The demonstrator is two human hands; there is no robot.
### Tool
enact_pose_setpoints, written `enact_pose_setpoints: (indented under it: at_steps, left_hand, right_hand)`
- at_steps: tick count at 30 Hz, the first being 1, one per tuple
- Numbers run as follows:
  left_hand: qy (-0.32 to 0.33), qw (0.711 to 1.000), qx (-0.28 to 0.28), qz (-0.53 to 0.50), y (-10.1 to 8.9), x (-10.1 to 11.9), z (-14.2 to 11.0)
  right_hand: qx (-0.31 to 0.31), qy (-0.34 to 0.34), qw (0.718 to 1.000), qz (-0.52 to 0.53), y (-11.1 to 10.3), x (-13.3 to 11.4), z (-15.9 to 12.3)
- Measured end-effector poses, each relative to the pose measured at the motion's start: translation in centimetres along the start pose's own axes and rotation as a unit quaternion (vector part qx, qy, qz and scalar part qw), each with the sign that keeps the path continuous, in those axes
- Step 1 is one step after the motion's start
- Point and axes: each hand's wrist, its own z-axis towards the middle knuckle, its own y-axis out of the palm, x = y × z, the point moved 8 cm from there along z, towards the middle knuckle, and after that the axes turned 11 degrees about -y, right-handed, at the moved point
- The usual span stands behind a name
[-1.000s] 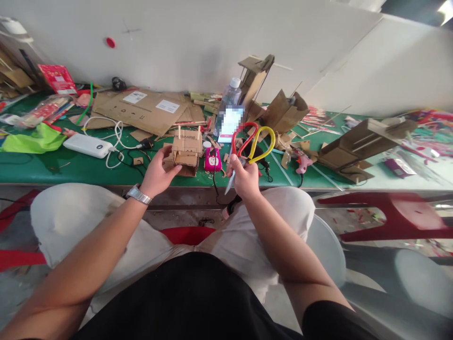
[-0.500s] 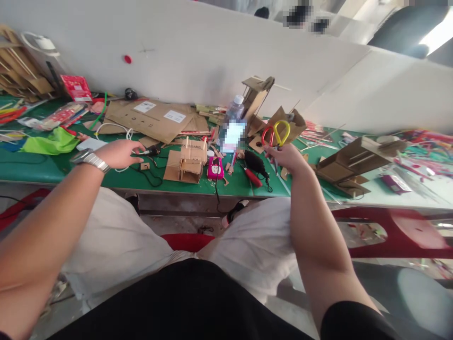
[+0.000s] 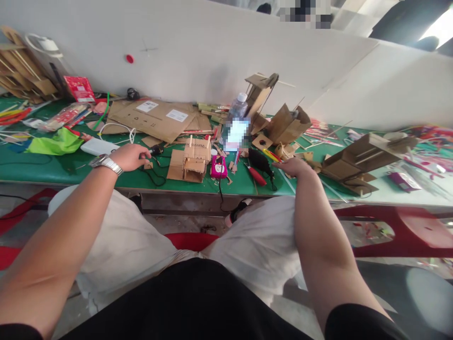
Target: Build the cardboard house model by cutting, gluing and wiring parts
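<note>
My left hand [image 3: 130, 158], with a metal watch [image 3: 108, 162] on the wrist, hovers over the left part of the table. Its fingers are loosely bent, with nothing visible in them. Near its fingertips are a black plug [image 3: 156, 149] and a small cardboard piece [image 3: 148, 165]. My right hand [image 3: 293, 167] is low over the table, its fingers at a pair of scissors [image 3: 270, 155] with red and yellow handles, now nearly flat; the hand hides the rest. Left of it lie a black glue gun-like tool [image 3: 261, 161] and a red-handled tool [image 3: 255, 174].
A small cardboard build [image 3: 196, 158] with sticks stands mid-table beside a pink box [image 3: 218, 167]. Behind are a bottle [image 3: 239, 106], a lit phone [image 3: 236, 133] and flat cardboard [image 3: 152, 120]. A taller cardboard build [image 3: 364, 158] stands right. A white wall [image 3: 198, 52] rises behind the table.
My right hand has lowered, and the scissors have tipped from upright to nearly flat. The fingers of my left hand have curled in, and that hand has shifted slightly right.
</note>
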Motion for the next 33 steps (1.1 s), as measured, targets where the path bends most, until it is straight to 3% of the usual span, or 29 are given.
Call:
enact_pose_setpoints:
  at_steps: [4,7,11,14,20,23,28,33]
  left_hand:
    - [0.017,0.999,0.038,-0.005,-0.1,1.9,0.4]
    - [0.027,0.999,0.018,0.017,0.7,3.5,1.1]
    - [0.006,1.000,0.006,0.028,1.0,3.7,1.9]
    - [0.009,0.999,0.039,0.003,-0.5,3.0,1.6]
    - [0.007,0.983,0.148,-0.112,-5.8,0.9,-0.7]
    - [0.005,0.976,0.182,-0.122,-6.9,0.5,-1.4]
    - [0.022,0.993,0.107,-0.050,-4.5,1.2,-0.3]
    - [-0.051,0.996,-0.025,0.071,-1.2,0.2,0.8]
  right_hand:
    - [-0.088,0.083,0.991,-0.055,1.2,0.2,-0.2]
    - [-0.106,0.113,0.985,-0.075,1.3,0.1,-0.3]
    - [-0.107,0.126,0.983,-0.082,1.1,0.0,-0.3]
    - [-0.087,0.131,0.984,-0.087,0.6,-0.3,0.1]
    - [-0.005,0.118,0.990,-0.081,-0.3,-1.9,0.3]
    - [0.025,0.107,0.990,-0.085,-0.1,-3.0,0.3]
    - [0.048,0.092,0.990,-0.096,0.6,-3.9,0.6]
    - [0.054,0.094,0.989,-0.097,1.0,-3.8,0.8]
